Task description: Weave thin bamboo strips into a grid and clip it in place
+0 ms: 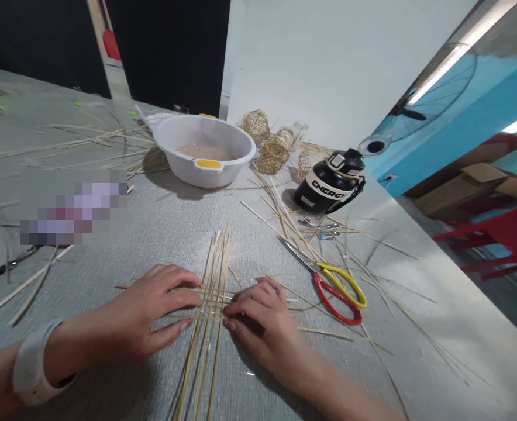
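Thin bamboo strips [212, 304] cross one another in a small open weave on the table, lengthwise strips running toward me and shorter ones lying across. My left hand [157, 310] rests at the weave's left side, fingers stretched and apart, tips touching the cross strips. At the right edge, my right hand [262, 318] has its fingers curled, with thumb and forefinger pinched on a bamboo strip; the palm side is hidden. Scissors [315, 269] with one red and one yellow handle lie to the right of my right hand, blades pointing away to the left.
Behind the weave stands a white basin [203, 149] with yellow handles and water inside. Woven balls [273, 155], a black bottle [331, 181] and metal clips [324, 228] are at the back right. Loose strips [104, 140] lie around, and a blurred-out item [78, 210] is at left.
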`<state>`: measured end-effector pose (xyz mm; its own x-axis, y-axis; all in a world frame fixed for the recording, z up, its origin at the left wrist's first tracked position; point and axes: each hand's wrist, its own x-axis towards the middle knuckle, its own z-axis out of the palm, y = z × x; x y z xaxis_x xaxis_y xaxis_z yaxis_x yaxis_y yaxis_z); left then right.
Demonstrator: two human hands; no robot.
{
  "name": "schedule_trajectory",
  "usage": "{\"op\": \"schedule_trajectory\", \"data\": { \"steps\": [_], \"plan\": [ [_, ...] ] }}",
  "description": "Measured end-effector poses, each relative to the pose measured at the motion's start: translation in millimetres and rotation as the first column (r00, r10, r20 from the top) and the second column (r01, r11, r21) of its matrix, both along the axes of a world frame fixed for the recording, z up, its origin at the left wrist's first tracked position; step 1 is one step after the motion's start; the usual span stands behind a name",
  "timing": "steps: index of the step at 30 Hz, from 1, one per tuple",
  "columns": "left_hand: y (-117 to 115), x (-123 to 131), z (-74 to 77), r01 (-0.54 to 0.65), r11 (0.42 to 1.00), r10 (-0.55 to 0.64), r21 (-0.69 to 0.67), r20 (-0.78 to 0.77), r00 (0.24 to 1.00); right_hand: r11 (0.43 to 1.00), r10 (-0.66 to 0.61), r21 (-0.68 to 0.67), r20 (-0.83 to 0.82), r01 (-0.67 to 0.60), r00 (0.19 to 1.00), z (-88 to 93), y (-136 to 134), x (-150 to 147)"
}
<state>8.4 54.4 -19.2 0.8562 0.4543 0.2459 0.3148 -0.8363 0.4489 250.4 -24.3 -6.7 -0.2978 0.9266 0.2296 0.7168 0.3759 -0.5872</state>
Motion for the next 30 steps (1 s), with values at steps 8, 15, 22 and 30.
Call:
{"op": "schedule_trajectory", "data": {
  "steps": [8, 15, 22, 30],
  "plan": [
    [-10, -3, 15.7, 0.151, 0.965, -0.156, 0.215, 0.005, 0.988, 0.947, 0.27, 0.118, 0.22, -0.3, 0.938, 10.7, -10, -1],
    [-16, 1, 18.1, 0.226, 0.848, -0.223, 0.478, -0.065, 0.973, 0.924, 0.223, 0.233, 0.311, -0.302, 0.924, -3.8, -10, -5],
    [-25, 4, 22.2, 0.094, 0.883, -0.189, 0.459, 0.167, 0.968, 0.928, 0.204, 0.252, 0.268, -0.273, 0.941, 4.7, -12, -4],
    [-7, 13, 68.4, -0.009, 0.949, -0.044, 0.317, 0.162, 0.986, 0.891, 0.013, 0.439, 0.235, -0.118, 0.972, 43.3, 8, -12]
  ]
}}
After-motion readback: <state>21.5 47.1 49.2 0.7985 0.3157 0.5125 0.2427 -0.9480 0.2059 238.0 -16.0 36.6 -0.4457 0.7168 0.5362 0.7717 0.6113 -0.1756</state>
